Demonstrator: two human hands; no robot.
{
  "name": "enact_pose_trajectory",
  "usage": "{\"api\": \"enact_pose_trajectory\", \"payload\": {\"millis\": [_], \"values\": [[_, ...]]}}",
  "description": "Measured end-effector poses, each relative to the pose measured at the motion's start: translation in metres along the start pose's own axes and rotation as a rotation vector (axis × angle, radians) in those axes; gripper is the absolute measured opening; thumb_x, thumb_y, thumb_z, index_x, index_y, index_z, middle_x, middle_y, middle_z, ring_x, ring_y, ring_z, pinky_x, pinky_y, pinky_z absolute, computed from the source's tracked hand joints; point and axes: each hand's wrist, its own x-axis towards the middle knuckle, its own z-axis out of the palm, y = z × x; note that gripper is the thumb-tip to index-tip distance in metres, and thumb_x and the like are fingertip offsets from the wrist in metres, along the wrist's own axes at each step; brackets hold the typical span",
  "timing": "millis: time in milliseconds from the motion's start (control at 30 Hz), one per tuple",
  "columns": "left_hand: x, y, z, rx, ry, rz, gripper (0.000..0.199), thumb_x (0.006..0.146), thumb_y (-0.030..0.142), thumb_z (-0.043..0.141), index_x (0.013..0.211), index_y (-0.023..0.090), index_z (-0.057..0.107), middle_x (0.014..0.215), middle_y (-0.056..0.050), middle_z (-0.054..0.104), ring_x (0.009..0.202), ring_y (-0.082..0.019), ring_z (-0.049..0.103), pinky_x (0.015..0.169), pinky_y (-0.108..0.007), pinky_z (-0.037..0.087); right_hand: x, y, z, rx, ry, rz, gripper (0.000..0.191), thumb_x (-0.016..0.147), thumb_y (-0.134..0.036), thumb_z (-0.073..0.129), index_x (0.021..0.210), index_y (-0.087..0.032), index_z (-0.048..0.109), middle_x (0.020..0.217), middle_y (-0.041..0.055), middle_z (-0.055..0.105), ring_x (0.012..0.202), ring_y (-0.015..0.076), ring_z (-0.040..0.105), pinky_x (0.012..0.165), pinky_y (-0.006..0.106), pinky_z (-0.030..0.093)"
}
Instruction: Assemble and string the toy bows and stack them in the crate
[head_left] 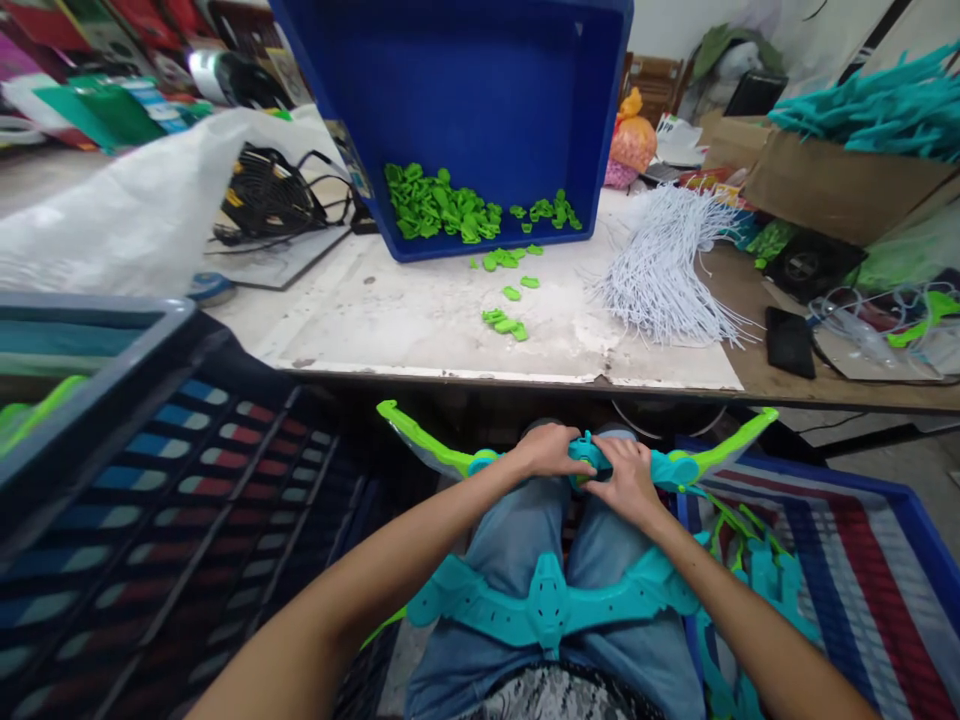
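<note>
My left hand (553,450) and my right hand (628,478) are closed around the teal middle of a toy bow (671,468), held level over my knees. Its lime-green limbs spread out to both sides. My thumbs and fingertips meet at the centre, by a small green piece; the fingers partly hide it. Across my thighs lies a second teal bow body (551,605), with slots and small holes in its middle. My forearms cover parts of its ends.
On the table (360,330) a blue bin (495,90) lies tipped toward me with small green clips (439,205); several more are scattered in front. White strings (667,270) lie at right. A dark crate (172,500) stands left, a blue crate (862,560) with bow parts right.
</note>
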Motion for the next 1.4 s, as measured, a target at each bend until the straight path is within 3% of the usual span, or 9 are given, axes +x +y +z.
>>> {"api": "enact_pose_trajectory", "payload": {"millis": [267,400,467,567,800,967,1100,1267,1400], "values": [[-0.013,0.012,0.010,0.048,0.087,-0.016,0.045,0.076,0.055,0.064,0.105,0.021,0.065,0.095,-0.010,0.069,0.090,-0.029,0.064,0.072,-0.030,0.045,-0.006,0.000,0.003,-0.133,0.026,-0.073,0.050,0.077,-0.032,0.069,0.122,-0.015,0.057,0.098,0.0132,0.065,0.091,0.0300,0.056,0.079,0.044,0.038],[-0.037,0.011,0.032,0.138,0.164,0.080,0.046,0.087,0.046,0.054,0.126,0.021,0.054,0.108,-0.013,0.064,0.098,-0.029,0.061,0.082,-0.036,0.047,0.011,0.007,-0.035,0.157,-0.258,-0.240,0.045,0.078,-0.029,0.067,0.122,-0.022,0.060,0.106,0.0102,0.067,0.095,0.0274,0.061,0.080,0.040,0.046],[-0.048,0.008,0.047,0.208,0.213,0.128,0.042,0.093,0.035,0.045,0.134,0.024,0.048,0.119,-0.015,0.059,0.103,-0.029,0.059,0.087,-0.040,0.045,0.037,0.008,-0.057,0.337,-0.363,-0.285,0.032,0.083,-0.030,0.060,0.114,-0.024,0.066,0.103,0.0065,0.070,0.090,0.0237,0.065,0.077,0.035,0.051],[-0.059,0.006,0.065,0.228,0.250,0.166,0.050,0.091,0.029,0.051,0.140,0.035,0.039,0.144,-0.016,0.039,0.120,-0.034,0.049,0.097,-0.049,0.040,0.100,-0.001,-0.072,0.284,-0.135,-0.188,0.025,0.090,-0.029,0.050,0.104,-0.022,0.070,0.097,0.0053,0.072,0.089,0.0229,0.065,0.080,0.035,0.052],[-0.063,0.006,0.069,0.083,0.166,0.112,0.060,0.084,0.047,0.059,0.140,0.042,0.038,0.156,-0.016,0.016,0.133,-0.041,0.035,0.101,-0.059,0.036,0.272,-0.043,-0.021,-0.075,0.091,-0.109,0.031,0.086,-0.013,0.052,0.113,-0.017,0.065,0.129,0.0118,0.058,0.118,0.0297,0.045,0.096,0.046,0.041],[-0.058,-0.002,0.080,0.009,0.165,0.089,0.070,0.079,0.050,0.064,0.141,0.048,0.031,0.158,-0.012,0.010,0.136,-0.042,0.029,0.102,-0.062,0.034,0.328,-0.051,-0.004,-0.084,0.076,-0.054,0.026,0.085,-0.009,0.049,0.102,-0.014,0.068,0.109,0.0169,0.067,0.111,0.0306,0.050,0.092,0.046,0.041],[-0.058,-0.004,0.077,-0.011,0.160,0.087,0.069,0.079,0.050,0.064,0.141,0.046,0.034,0.158,-0.012,0.012,0.134,-0.042,0.033,0.102,-0.061,0.035,0.315,-0.042,-0.010,-0.045,0.060,0.024,0.038,0.086,-0.008,0.046,0.120,-0.013,0.061,0.096,0.0134,0.071,0.093,0.0242,0.062,0.084,0.036,0.046],[-0.054,0.005,0.053,-0.046,0.128,0.036,0.051,0.087,0.042,0.056,0.137,0.039,0.044,0.154,-0.014,0.023,0.130,-0.039,0.039,0.101,-0.057,0.036,0.233,-0.019,-0.031,0.004,-0.033,0.053,0.029,0.088,-0.020,0.051,0.112,-0.018,0.067,0.073,0.0001,0.071,0.064,0.0152,0.065,0.065,0.024,0.050],[-0.042,0.013,0.039,-0.070,0.037,-0.043,0.082,0.077,0.039,0.069,0.147,0.022,0.030,0.146,-0.021,0.037,0.129,-0.038,0.041,0.104,-0.051,0.035,0.176,-0.009,-0.051,-0.051,-0.038,0.022,0.021,0.084,-0.022,0.060,0.103,-0.019,0.070,0.086,0.0051,0.071,0.081,0.0203,0.065,0.073,0.027,0.049]]}}
